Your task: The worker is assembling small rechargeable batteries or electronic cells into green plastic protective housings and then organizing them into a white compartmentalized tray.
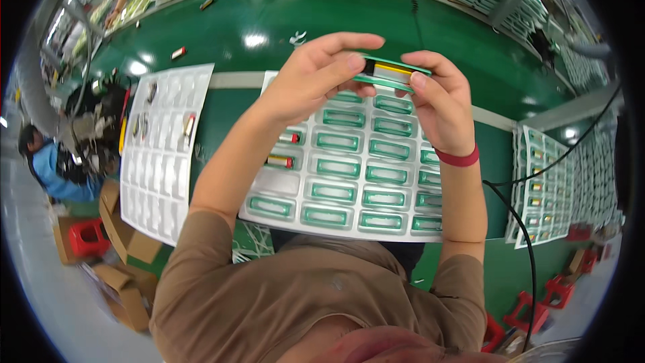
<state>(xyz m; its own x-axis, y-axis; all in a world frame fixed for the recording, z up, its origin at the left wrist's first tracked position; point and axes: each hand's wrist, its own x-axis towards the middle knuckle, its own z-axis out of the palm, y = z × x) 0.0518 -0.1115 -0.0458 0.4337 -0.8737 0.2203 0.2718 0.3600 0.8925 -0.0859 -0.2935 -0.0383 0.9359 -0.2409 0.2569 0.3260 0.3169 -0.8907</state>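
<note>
Between both hands, above the tray, is a green plastic frame (363,79) with a black, yellow and silver battery-like insert (393,70) in it. My left hand (319,74) pinches its left end between thumb and fingers. At the other end my right hand (440,91) grips it, thumb on the near edge. Below lies a white moulded tray (277,182) whose pockets hold rows of green frames (334,192). Two red-ended battery-like parts (279,161) sit in its left pockets, partly behind my left forearm.
A second white tray (156,175) with a few small parts stands left. More filled trays (537,188) are at right. Beyond runs a green work surface (269,17) with a small red part (179,52) on it. A black cable (527,242) hangs right. Blue-clothed people (67,175) work at left.
</note>
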